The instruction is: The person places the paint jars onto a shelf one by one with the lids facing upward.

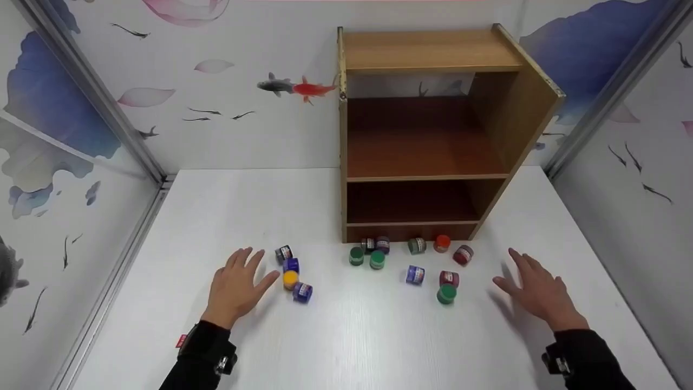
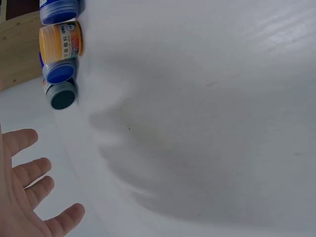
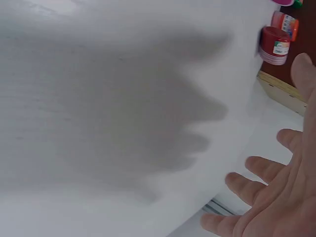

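My left hand (image 1: 236, 287) hovers over the white table with its fingers spread, holding nothing. Just right of it lies a cluster of small paint jars: a dark one (image 1: 283, 253), a yellow-orange one (image 1: 291, 279) and blue ones, one of them (image 1: 302, 293) lowest. The left wrist view shows the orange jar (image 2: 60, 42) beside blue ones. At the right, my right hand (image 1: 541, 290) is also above the table, fingers spread and nothing in them. Nearest to it are a dark red jar (image 1: 463, 254) and a green-lidded jar (image 1: 446, 294).
A wooden shelf unit (image 1: 425, 177) stands at the back, right of centre. Several more jars, among them a green one (image 1: 377, 260), a red one (image 1: 442, 243) and a blue one (image 1: 415, 274), lie before its base. Printed wall panels (image 1: 238, 135) enclose the table.
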A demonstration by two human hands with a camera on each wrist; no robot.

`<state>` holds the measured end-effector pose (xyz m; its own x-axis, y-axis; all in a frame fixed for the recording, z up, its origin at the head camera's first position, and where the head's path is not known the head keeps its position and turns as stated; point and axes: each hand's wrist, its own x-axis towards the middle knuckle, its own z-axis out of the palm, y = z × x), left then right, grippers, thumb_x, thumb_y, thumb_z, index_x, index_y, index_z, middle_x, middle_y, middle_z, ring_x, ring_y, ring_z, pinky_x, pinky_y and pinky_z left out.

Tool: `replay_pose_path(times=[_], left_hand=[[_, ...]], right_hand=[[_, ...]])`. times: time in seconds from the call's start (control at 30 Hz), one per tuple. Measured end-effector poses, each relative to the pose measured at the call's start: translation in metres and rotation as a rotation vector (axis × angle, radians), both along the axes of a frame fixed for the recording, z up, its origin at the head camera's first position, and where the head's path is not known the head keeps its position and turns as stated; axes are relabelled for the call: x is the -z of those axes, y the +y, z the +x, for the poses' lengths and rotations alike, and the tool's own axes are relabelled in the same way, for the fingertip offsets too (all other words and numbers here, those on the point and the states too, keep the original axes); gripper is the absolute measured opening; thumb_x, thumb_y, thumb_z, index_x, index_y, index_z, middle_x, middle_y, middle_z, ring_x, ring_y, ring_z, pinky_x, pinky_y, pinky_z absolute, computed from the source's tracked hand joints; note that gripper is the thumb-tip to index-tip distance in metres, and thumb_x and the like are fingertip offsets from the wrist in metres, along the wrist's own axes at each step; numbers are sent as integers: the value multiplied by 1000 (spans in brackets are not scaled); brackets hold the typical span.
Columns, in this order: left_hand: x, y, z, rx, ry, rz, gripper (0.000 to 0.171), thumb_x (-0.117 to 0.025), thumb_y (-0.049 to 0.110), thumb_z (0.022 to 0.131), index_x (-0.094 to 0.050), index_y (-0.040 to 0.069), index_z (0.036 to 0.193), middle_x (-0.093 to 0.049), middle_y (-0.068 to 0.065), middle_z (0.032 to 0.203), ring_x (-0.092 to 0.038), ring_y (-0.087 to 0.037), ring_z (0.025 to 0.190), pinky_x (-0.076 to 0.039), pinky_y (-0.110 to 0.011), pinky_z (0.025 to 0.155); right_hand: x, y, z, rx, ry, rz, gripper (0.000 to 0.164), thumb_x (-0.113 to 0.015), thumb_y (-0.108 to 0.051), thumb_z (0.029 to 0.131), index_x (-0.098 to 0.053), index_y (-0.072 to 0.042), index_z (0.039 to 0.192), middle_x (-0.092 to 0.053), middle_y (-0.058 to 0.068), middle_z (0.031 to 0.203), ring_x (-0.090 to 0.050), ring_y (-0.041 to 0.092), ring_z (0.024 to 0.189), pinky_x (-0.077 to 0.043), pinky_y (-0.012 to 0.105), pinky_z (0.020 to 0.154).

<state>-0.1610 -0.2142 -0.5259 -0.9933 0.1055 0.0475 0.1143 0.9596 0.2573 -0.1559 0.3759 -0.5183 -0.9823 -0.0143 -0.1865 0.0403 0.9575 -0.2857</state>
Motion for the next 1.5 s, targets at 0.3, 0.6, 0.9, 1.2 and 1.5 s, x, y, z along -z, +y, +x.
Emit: replay_pose_path(times=[0.3,0.6,0.9,1.2,1.5], left_hand=[[-21,10,-2,-18,-7,33,63,-45,58,97,-58,8,133,-68,-15,121,-64,-36,110,-52,-51,89],[-36,23,-9,12,8,74,55,-49,54,97,-64,9,126,-74,-10,103,-69,-28,87,-55,-42,73],[-63,51,-18,48,-6,123,43,-54,46,97,-71,10,113,-59,1,62,-48,-13,53,-41,-25,53],[-90,87,-33,71,-7,92,51,-49,53,97,-70,11,118,-72,-5,79,-63,-19,65,-54,-32,63],[-101,123,-46,91,17,78,54,-47,51,99,-67,8,123,-75,-12,93,-69,-24,73,-56,-39,67]], right_hand=[[-22,-2,4,-61,-50,-24,77,-47,-61,95,-46,1,140,-61,30,124,-60,45,110,-48,58,84],[-38,-13,-2,-96,-34,-2,63,-56,-50,95,-52,-2,135,-67,24,116,-64,41,102,-50,56,82],[-53,-30,-9,-165,10,19,51,-61,-38,94,-56,-4,132,-72,18,106,-66,38,99,-52,55,82],[-67,-58,-17,-255,-2,9,46,-63,-34,94,-58,-9,132,-72,12,104,-67,29,95,-53,51,82],[-66,-96,-19,-378,60,5,41,-66,-27,92,-62,-10,129,-73,6,100,-68,23,93,-55,46,81]])
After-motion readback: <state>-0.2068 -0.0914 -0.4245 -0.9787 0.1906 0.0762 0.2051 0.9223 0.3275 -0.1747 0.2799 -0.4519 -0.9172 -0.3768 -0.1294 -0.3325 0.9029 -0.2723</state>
